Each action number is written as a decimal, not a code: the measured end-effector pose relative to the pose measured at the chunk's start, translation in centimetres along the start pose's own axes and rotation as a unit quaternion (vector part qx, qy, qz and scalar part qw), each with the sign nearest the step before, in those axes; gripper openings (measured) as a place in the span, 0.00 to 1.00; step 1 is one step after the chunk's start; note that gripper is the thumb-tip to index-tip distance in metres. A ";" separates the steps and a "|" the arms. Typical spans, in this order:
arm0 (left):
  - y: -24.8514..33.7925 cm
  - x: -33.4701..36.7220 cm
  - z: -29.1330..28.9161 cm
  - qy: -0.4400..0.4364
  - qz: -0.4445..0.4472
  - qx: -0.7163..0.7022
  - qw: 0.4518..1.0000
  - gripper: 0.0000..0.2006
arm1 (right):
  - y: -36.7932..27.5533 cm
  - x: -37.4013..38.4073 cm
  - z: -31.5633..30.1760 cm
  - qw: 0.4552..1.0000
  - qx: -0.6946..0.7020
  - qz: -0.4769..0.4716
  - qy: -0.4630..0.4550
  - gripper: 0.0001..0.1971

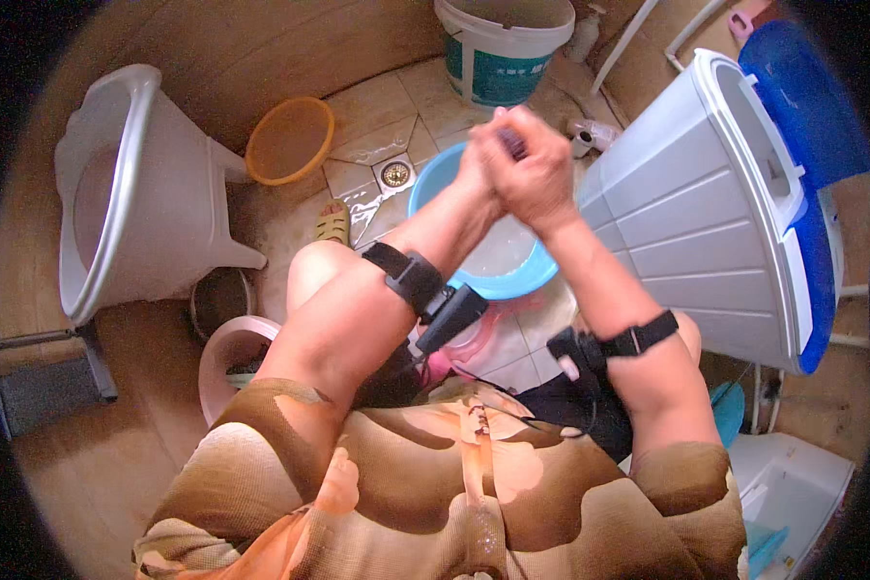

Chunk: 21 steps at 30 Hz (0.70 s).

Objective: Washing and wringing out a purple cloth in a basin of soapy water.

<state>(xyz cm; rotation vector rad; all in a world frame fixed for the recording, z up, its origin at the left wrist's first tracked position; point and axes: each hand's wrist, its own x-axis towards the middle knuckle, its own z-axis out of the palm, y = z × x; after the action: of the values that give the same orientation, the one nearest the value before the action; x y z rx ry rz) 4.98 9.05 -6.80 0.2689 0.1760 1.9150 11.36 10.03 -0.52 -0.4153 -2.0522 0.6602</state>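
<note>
Both hands, left hand (478,169) and right hand (536,174), clench tightly around a small dark cloth (512,145); best wrung directly over the blue basin (435,188), twisting firmly

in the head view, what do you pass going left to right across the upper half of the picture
white plastic chair → orange basin → floor drain → clasped hands, left hand against right hand, over the blue basin → white ribbed washer tub → blue lid

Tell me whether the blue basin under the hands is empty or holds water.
It holds water: the blue basin shows a pale, cloudy liquid inside, below the clasped hands. How deep it is cannot be told.
</note>
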 end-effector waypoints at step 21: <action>-1.7 0.0 3.5 0.148 -0.086 0.160 0.972 0.14 | 3.7 1.5 -2.2 0.976 -0.076 0.200 0.051 0.08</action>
<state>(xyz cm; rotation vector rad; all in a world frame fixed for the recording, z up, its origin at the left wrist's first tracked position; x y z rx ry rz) 7.48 9.64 -3.87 0.1734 0.6895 1.7414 12.64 14.43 -0.80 -0.9493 -1.9416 0.7030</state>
